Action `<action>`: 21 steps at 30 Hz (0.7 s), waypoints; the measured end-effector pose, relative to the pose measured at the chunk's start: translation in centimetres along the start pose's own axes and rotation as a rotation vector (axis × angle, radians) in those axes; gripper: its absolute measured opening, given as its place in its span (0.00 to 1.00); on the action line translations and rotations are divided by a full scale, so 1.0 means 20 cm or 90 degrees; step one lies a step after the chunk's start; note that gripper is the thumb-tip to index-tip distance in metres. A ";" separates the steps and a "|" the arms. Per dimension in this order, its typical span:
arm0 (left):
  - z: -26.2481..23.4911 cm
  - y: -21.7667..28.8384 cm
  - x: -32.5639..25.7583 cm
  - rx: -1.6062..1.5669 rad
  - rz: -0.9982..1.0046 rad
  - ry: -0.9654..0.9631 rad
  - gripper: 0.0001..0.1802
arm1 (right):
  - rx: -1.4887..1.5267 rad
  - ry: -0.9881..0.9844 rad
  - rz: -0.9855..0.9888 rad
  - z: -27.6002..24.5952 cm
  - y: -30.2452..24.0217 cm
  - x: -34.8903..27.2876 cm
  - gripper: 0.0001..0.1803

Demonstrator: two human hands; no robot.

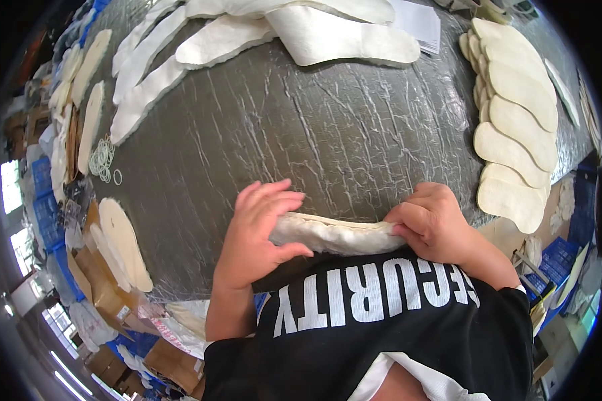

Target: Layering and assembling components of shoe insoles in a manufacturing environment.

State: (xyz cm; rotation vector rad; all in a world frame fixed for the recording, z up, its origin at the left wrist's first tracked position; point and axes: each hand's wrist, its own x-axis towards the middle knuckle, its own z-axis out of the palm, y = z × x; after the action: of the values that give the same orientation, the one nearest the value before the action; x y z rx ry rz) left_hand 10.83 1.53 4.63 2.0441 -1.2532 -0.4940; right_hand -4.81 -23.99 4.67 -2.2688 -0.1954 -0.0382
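Observation:
A fleecy cream insole is held on edge close to my body, its fluffy side toward me and a thin flat edge along the top. My right hand is closed on the insole's right end, with the thumb and curled fingers pinching it. Around the left end is my left hand, its fingers stretched out and the thumb apart. That end lies between thumb and fingers, near the palm, and the fingers are not closed on it.
Overlapping cream insoles lie stacked at the right. White fleecy insoles spread along the far side beside white paper. Rubber bands lie at the left, near more insoles. Wrinkled plastic film covers the table.

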 end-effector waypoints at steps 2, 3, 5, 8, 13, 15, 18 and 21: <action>0.04 0.02 -0.01 -0.008 0.005 -0.024 0.30 | 0.006 0.000 -0.013 0.01 -0.01 0.02 0.08; 0.07 0.01 -0.02 -0.018 0.029 0.006 0.28 | 0.013 0.000 -0.009 0.01 0.00 0.01 0.08; 0.11 0.02 -0.02 -0.047 0.033 0.019 0.26 | 0.017 -0.003 -0.005 0.01 0.00 0.01 0.07; 0.14 0.03 0.00 -0.081 0.029 0.035 0.19 | 0.021 -0.008 -0.004 0.00 0.00 0.01 0.08; 0.17 0.02 0.01 -0.078 0.063 0.050 0.13 | -0.033 -0.098 0.047 -0.02 -0.01 0.01 0.10; 0.18 0.02 0.00 -0.072 0.077 0.051 0.13 | -0.063 -0.083 0.043 -0.01 -0.04 0.04 0.12; 0.20 0.05 0.03 -0.068 0.113 0.065 0.12 | -0.114 -0.101 0.031 0.00 -0.08 0.10 0.20; 0.22 0.07 0.05 -0.071 0.145 0.088 0.11 | -0.128 -0.143 -0.015 0.06 -0.09 0.13 0.25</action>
State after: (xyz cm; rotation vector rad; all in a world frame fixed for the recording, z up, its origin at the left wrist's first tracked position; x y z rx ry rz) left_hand 7.74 -1.38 2.64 1.7849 -1.3231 -0.3027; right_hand -2.54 -21.56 5.41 -2.4701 -0.3503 0.1932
